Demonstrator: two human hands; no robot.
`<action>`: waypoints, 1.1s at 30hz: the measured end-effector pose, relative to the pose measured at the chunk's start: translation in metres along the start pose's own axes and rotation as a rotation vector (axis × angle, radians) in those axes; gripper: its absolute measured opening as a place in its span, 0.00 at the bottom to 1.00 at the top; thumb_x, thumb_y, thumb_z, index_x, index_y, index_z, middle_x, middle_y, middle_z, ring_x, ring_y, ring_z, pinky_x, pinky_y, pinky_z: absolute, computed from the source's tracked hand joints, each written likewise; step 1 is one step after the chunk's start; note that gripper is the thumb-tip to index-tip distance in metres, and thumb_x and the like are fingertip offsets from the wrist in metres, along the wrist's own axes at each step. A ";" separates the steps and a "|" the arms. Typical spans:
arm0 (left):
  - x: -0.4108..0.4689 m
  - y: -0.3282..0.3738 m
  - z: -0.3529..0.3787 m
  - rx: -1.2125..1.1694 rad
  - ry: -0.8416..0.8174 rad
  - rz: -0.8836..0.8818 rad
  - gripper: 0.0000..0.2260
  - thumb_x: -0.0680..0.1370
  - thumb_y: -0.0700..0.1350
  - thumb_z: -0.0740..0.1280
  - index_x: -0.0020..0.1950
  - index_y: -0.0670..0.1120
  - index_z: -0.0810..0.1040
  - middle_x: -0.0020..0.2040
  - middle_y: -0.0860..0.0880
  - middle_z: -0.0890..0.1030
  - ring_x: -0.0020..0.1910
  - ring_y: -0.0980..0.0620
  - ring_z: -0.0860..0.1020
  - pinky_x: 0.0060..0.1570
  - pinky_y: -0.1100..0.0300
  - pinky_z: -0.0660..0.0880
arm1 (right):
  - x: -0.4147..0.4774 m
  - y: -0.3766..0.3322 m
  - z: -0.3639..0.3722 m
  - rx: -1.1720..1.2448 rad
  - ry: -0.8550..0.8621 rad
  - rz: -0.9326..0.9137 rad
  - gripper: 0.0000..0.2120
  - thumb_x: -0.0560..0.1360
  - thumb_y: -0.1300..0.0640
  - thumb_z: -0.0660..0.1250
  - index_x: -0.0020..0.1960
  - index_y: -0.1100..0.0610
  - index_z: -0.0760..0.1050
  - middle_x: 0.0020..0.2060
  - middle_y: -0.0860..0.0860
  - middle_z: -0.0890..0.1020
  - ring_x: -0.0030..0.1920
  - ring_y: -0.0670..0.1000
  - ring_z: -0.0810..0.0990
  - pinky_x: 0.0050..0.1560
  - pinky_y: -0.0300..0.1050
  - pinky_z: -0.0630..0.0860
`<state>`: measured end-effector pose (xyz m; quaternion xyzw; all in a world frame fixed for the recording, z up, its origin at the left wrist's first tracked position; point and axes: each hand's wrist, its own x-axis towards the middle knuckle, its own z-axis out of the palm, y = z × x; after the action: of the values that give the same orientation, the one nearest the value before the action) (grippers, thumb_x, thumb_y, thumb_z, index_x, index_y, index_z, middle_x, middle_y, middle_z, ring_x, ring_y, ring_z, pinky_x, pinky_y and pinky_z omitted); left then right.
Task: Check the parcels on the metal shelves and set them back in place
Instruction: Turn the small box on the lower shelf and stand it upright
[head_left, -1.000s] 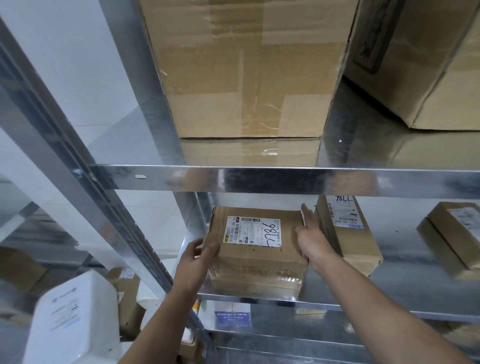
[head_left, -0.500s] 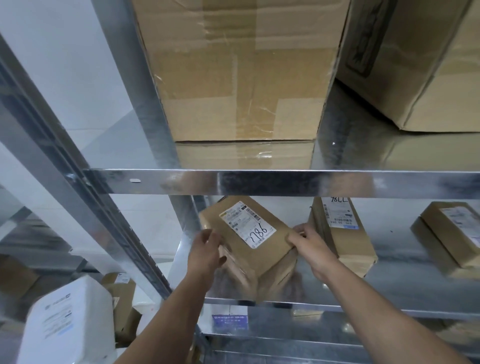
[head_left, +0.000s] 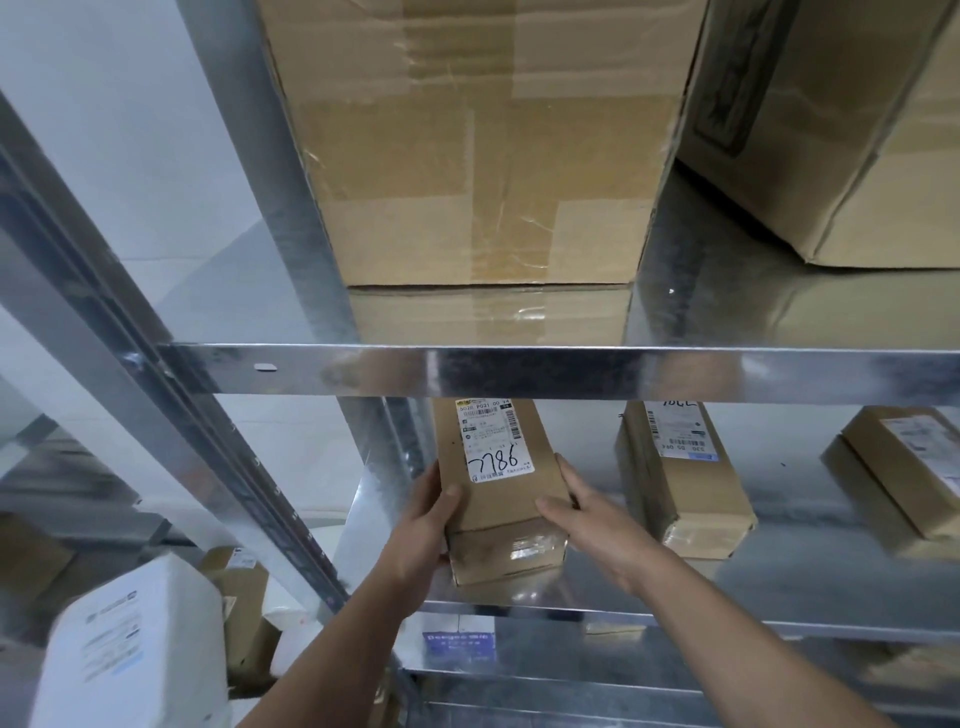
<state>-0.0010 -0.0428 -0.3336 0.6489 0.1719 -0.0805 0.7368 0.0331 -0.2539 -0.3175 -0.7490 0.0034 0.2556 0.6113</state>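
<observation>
Parcel (head_left: 501, 499) on shelf (head_left: 779, 587), in grip of left hand (head_left: 421, 530) and right hand (head_left: 597, 519); one each side

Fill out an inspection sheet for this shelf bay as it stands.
Surface: metal shelf, shiny, bare between parcels.
Job's things: parcel 7786 lies label up; neighbouring parcel and far-right parcel lie apart to its right.
Clutter: white package low at left.
Hands: left hand and right hand grip parcel 7786 by its sides, thumbs on top.
Cables: nothing seen.
Surroundings: large cartons on the shelf above; white wall.
</observation>
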 end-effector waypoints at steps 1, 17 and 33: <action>-0.001 -0.001 -0.002 0.004 -0.010 0.005 0.15 0.84 0.51 0.62 0.71 0.64 0.69 0.63 0.58 0.80 0.58 0.57 0.80 0.43 0.56 0.81 | 0.000 0.001 0.004 -0.014 0.003 -0.012 0.32 0.84 0.55 0.64 0.83 0.43 0.54 0.63 0.35 0.76 0.62 0.40 0.76 0.71 0.42 0.66; -0.016 0.002 -0.033 0.137 -0.149 0.052 0.21 0.79 0.53 0.66 0.71 0.61 0.68 0.58 0.63 0.83 0.54 0.62 0.82 0.43 0.64 0.81 | 0.014 0.029 0.028 -0.214 0.037 -0.106 0.28 0.83 0.48 0.62 0.80 0.35 0.57 0.66 0.37 0.79 0.64 0.41 0.78 0.72 0.49 0.72; 0.005 0.026 -0.032 0.149 -0.115 0.056 0.14 0.84 0.46 0.62 0.70 0.55 0.73 0.56 0.59 0.85 0.54 0.58 0.84 0.46 0.62 0.81 | 0.049 0.013 0.032 -0.173 0.070 -0.059 0.27 0.82 0.49 0.62 0.79 0.38 0.60 0.66 0.40 0.79 0.66 0.46 0.77 0.75 0.52 0.69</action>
<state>0.0077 -0.0069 -0.3143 0.7007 0.1044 -0.1094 0.6972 0.0598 -0.2131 -0.3518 -0.8073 -0.0195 0.2103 0.5510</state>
